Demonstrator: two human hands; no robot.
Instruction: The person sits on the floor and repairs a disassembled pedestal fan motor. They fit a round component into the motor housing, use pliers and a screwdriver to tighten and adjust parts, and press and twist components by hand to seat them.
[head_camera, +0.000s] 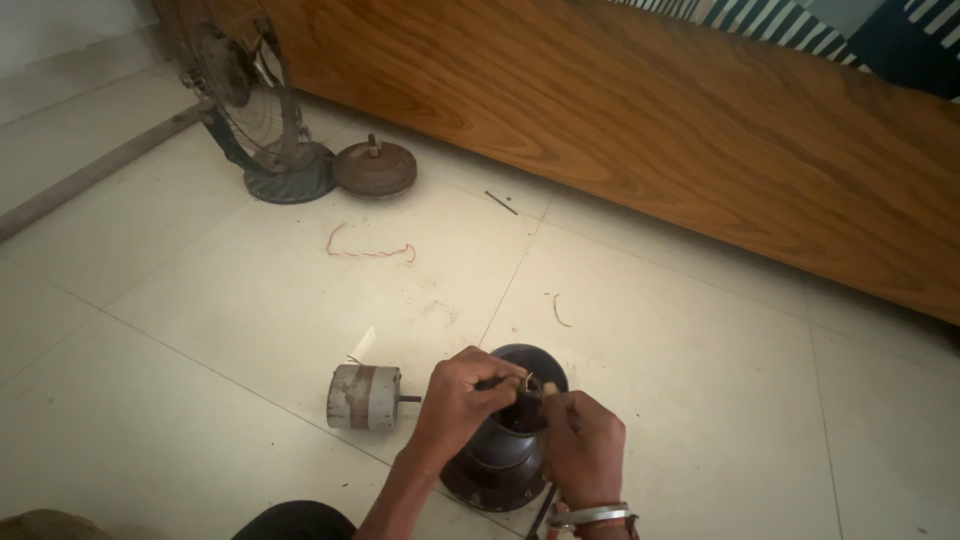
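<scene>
So I've got the dark bell-shaped fan housing (505, 450) standing on the floor tiles (700, 400) right in front of me, open mouth up. My left hand (455, 400) pinches a thin dark tool over that opening, and my right hand (583, 445) is closed on a small brass-looking fitting (528, 384) at the rim; can't tell exactly what the part is. Best bet, I reckon: keep the right hand steady so the fitting doesn't spin, and work the tool in short careful moves. The small grey motor (365, 397) lies just left of the housing. The table fan (250, 100) and rusty round disc (375, 167) sit far off by the wooden panel (650, 120).
</scene>
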